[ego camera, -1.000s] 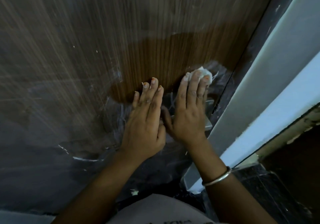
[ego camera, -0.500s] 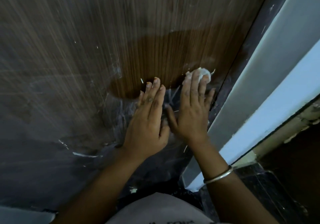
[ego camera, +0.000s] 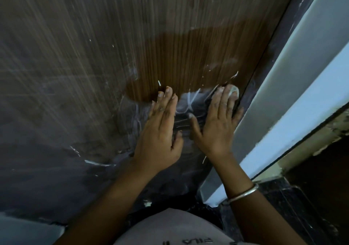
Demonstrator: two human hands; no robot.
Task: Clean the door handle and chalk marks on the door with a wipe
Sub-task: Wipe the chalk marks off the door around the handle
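The right hand [ego camera: 217, 123] pressed the white wipe [ego camera: 234, 92] under straight fingers against the wooden door [ego camera: 94, 65], tight beside its edge and the pale frame [ego camera: 283, 93]. The left hand [ego camera: 160, 131] lay flat, holding nothing; chalk marks [ego camera: 188, 103] showed between the hands.

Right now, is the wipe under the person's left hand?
No, the wipe is pressed under the fingertips of the right hand by the door edge; the left hand lies flat, holding nothing.

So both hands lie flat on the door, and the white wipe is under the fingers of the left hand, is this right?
Not quite: the head view shows the wipe under the fingers of the right hand. The left hand holds nothing.
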